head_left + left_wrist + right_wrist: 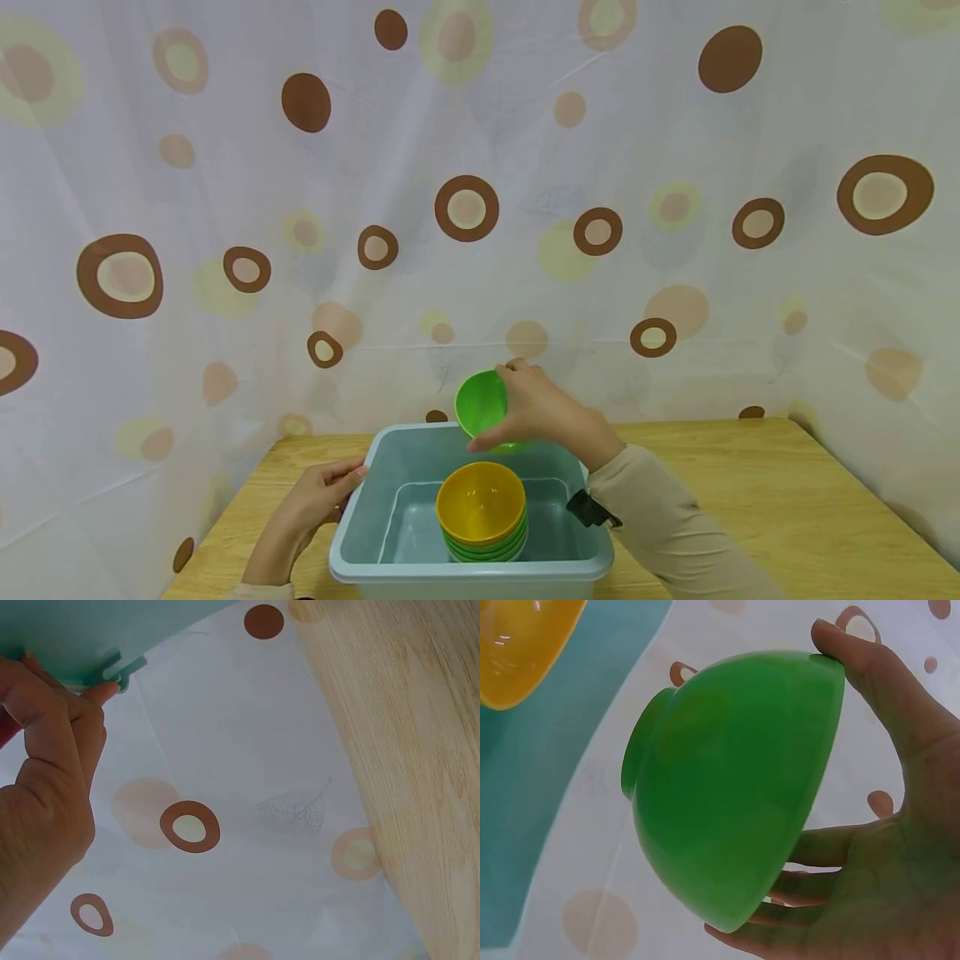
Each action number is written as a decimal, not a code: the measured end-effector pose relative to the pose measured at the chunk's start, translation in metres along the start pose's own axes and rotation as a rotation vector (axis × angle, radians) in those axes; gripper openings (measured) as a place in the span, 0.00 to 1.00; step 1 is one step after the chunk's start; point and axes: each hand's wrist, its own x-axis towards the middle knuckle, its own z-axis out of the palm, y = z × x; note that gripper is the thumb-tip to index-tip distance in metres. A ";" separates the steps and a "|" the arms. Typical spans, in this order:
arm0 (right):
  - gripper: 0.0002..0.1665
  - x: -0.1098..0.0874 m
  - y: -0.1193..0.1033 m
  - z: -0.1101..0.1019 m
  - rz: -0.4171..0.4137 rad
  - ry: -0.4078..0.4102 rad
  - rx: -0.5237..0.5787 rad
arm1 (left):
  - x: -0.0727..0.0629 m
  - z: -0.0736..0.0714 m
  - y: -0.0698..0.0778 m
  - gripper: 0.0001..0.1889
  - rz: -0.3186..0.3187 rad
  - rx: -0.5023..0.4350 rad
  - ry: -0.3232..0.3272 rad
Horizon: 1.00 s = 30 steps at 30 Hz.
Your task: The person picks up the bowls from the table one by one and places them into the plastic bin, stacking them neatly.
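Observation:
A green bowl [727,787] is tilted on its side above the back of a light blue plastic basin [468,570]. My right hand [536,408] grips it across the rim, thumb on one side and fingers on the other. Inside the basin stands a stack of bowls, a yellow bowl [480,504] on top and several green bowls [487,550] beneath. At the basin's left side, my left hand [318,498] holds the rim with curled fingers; the left wrist view shows that hand [56,742] at the basin's edge.
The basin stands on a light wooden table [720,483], its surface reaching out to both sides. Behind the table hangs a pale curtain [510,275] with brown and beige rounds. A black strap [591,508] shows at the right sleeve.

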 end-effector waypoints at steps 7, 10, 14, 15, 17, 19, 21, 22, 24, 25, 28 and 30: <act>0.66 0.002 -0.001 0.006 -0.012 -0.025 -0.014 | 0.000 0.000 0.001 0.29 0.003 0.001 0.003; 0.67 0.002 -0.003 0.009 -0.010 -0.048 -0.026 | 0.000 0.000 0.001 0.29 0.005 0.000 0.002; 0.67 0.002 -0.006 0.014 -0.005 -0.069 -0.036 | 0.000 0.000 0.001 0.29 0.001 -0.001 -0.005; 0.67 0.002 -0.006 0.016 -0.004 -0.071 -0.037 | 0.000 0.000 0.001 0.29 -0.003 -0.001 -0.008; 0.66 0.003 -0.007 0.019 -0.003 -0.074 -0.035 | 0.001 0.000 0.001 0.29 -0.009 0.001 -0.009; 0.65 0.004 -0.008 0.021 -0.005 -0.074 -0.035 | 0.001 0.000 0.000 0.29 -0.014 0.003 -0.011; 0.65 0.005 -0.009 0.024 -0.010 -0.074 -0.034 | 0.002 0.000 0.000 0.29 -0.017 0.004 -0.006; 0.65 0.005 -0.009 0.025 -0.014 -0.075 -0.034 | 0.001 0.000 0.000 0.29 -0.018 0.005 -0.005; 0.65 0.006 -0.009 0.027 -0.018 -0.078 -0.042 | 0.001 0.001 0.000 0.29 -0.018 0.006 -0.003; 0.65 0.006 -0.009 0.028 -0.020 -0.081 -0.046 | 0.001 0.001 0.000 0.29 -0.018 0.005 -0.003; 0.63 0.006 -0.009 0.031 -0.023 -0.093 -0.054 | 0.000 0.001 0.001 0.29 -0.017 0.006 -0.002; 0.61 0.006 -0.009 0.034 -0.024 -0.103 -0.053 | 0.000 0.001 0.002 0.29 -0.017 0.004 -0.003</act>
